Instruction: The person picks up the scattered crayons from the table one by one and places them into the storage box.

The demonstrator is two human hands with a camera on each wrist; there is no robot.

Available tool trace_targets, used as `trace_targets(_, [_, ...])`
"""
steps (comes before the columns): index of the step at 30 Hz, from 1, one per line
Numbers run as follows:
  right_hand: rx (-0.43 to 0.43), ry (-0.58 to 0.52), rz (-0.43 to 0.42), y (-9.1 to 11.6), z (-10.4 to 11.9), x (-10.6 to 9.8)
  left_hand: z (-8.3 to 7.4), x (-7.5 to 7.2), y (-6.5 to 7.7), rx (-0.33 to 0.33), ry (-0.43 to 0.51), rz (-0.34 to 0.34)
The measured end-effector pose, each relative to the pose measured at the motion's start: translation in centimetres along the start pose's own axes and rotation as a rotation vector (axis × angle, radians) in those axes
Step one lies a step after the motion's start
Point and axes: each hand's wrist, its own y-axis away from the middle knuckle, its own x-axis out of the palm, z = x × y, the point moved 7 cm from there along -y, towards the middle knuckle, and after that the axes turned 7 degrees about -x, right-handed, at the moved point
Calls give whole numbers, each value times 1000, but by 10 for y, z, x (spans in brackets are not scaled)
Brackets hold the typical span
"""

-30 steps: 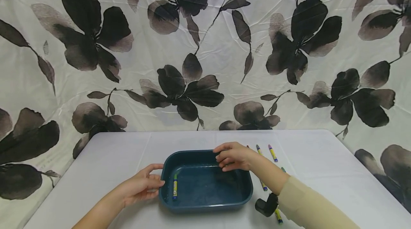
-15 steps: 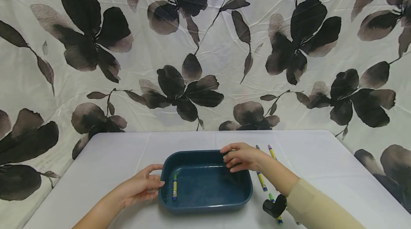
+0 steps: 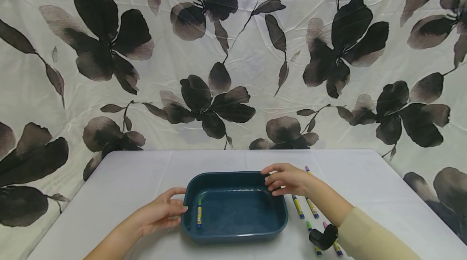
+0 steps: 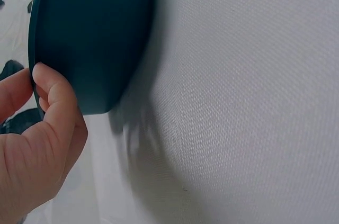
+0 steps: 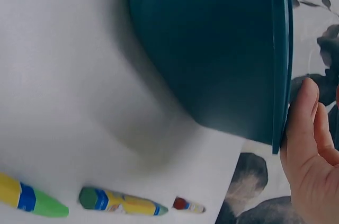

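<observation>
A dark teal plastic tray (image 3: 237,233) stands on the white table, with one green-tipped crayon (image 3: 199,214) lying inside near its left wall. My left hand (image 3: 164,211) holds the tray's left rim; in the left wrist view, the thumb (image 4: 50,78) lies at the rim from outside and another finger is beyond it. Over the far right corner is my right hand (image 3: 288,180), its fingers loosely bent above the inside of the tray and holding nothing. In the right wrist view its thumb (image 5: 306,107) is right by the rim; contact is hard to tell.
Several crayons lie right of the tray, among them a yellow-wrapped crayon (image 3: 298,207) and a purple-tipped crayon (image 3: 337,246), partly under the right forearm and its black wrist strap (image 3: 324,236). A floral cloth (image 3: 219,57) hangs behind the table.
My right hand has shifted to the right along the tray's far rim, and its forearm now covers different crayons. My left hand and the tray have stayed in place.
</observation>
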Motion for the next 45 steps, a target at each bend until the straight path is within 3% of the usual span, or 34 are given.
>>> trace_targets(27, [19,-21,-74,10,-13,-45,-4,1,2,4,1,-1])
trace_targets(45, [72,1,-237,14,-20,-90,-7,-2,0,42,5,5])
